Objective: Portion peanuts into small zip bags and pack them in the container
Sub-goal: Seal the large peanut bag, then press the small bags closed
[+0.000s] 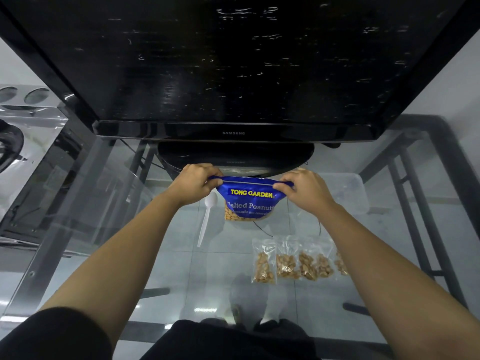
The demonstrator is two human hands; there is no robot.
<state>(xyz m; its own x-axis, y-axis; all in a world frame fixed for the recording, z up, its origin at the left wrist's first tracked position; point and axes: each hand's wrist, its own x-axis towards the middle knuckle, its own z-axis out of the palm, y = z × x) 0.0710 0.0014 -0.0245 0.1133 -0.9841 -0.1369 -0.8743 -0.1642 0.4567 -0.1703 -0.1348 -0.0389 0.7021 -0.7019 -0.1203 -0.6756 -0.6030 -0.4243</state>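
While both hands pinch the top edge of the peanut bag (249,201) — left hand (197,183) at its 9 o'clock corner, right hand (304,188) at 3 — fingers curled tight, keep the mouth level and pull evenly. Filled zip bags (293,263) lie at 5 o'clock — container (348,193) at 2.

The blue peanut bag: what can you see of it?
The peanut bag is a glossy blue pouch printed TONG GARDEN in yellow, Salted Peanuts in white, peanuts pictured at its bottom. It is upright over the glass table, its top corners pinched by the left hand and the right hand.
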